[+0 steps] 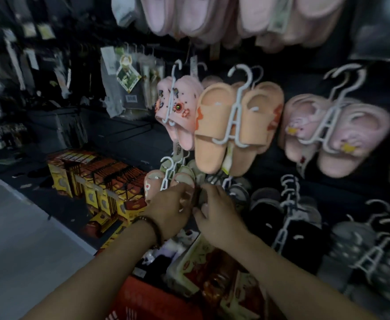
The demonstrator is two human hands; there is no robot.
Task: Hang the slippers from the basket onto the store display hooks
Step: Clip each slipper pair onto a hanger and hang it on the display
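My left hand (171, 209) and my right hand (214, 212) meet at the lower row of the display wall, fingers curled round a pair of slippers on a white hanger (168, 179). The left hand holds the pink slipper (153, 184) side; what the right fingers grip is a dark, blurred slipper (202, 195). Above them an orange pair (233, 125) hangs on a white hanger, with a pink decorated pair (177, 109) to its left and a lilac pair (334, 132) to its right. The red basket (143, 299) sits below my arms.
Grey and black slippers (291, 211) on white hangers fill the lower right of the wall. Pink fluffy slippers (212, 17) hang along the top. Yellow and red boxes (97, 181) are stacked on the low shelf to the left. Packaged goods (217, 271) lie in the basket.
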